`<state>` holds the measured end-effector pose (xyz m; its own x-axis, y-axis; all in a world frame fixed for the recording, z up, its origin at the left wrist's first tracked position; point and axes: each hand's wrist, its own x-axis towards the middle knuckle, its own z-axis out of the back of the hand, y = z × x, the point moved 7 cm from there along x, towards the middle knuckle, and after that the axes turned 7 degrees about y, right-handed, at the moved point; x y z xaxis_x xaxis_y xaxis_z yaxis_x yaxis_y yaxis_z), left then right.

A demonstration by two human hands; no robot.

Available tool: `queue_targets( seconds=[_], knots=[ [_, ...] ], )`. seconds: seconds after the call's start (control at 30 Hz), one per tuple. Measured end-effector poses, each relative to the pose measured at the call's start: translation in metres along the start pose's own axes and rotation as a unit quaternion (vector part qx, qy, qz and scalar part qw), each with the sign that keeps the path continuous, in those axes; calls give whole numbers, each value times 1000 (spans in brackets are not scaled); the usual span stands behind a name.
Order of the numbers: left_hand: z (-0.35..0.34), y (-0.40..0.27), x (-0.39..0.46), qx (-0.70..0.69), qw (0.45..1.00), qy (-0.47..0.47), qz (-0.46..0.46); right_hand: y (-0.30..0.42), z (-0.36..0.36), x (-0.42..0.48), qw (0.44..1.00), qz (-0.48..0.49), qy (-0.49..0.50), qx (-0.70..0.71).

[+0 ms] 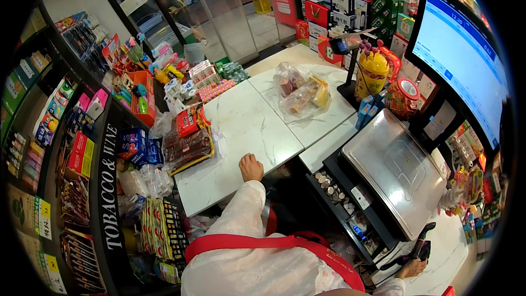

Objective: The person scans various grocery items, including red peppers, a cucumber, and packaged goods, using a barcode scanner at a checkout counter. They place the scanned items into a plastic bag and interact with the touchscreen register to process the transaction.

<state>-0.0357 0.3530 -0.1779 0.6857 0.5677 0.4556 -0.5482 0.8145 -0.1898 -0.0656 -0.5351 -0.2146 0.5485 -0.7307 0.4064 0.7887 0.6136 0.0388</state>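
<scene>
My left hand [251,167] rests on the front edge of the white marbled counter [246,121], its fingers curled, with nothing visible in it. At the lower right, my right hand [412,268] is closed around a black handheld barcode scanner [422,246]. Clear plastic bags of packaged food [302,92] lie on the far part of the counter. Left of my left hand is a yellow-edged tray of brown packaged food [191,150], with a red packet [189,121] on it. A cash drawer [341,201] with coins stands partly out, below a metal lid [396,172].
A large monitor [456,53] stands at the right, near a yellow lollipop jar [371,74] and a small device on a stand [343,45]. Goods shelves [78,172] line the left side. Glass doors [205,16] and stacked gift boxes [341,8] are beyond the counter.
</scene>
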Motion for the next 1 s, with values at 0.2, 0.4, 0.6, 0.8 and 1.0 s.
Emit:
queue_targets(
  seconds=[0.2, 0.4, 0.6, 0.8, 1.0],
  knots=[
    [-3, 1, -1, 5, 1000, 19, 10, 3, 5, -1, 1000, -2, 9, -13],
    [-1, 2, -1, 4, 1000, 12, 4, 6, 9, -4, 1000, -4, -11, -15],
    [-1, 1, -1, -2, 1000, 5, -3, 0, -2, 1, 1000, -3, 18, 12],
    [-1, 1, -1, 1, 1000, 14, 4, 3, 1, -1, 1000, 0, 21, 5],
    [-3, 1, -1, 4, 1000, 18, 6, 0, 1, 0, 999, 11, -34, -1]
  ],
)
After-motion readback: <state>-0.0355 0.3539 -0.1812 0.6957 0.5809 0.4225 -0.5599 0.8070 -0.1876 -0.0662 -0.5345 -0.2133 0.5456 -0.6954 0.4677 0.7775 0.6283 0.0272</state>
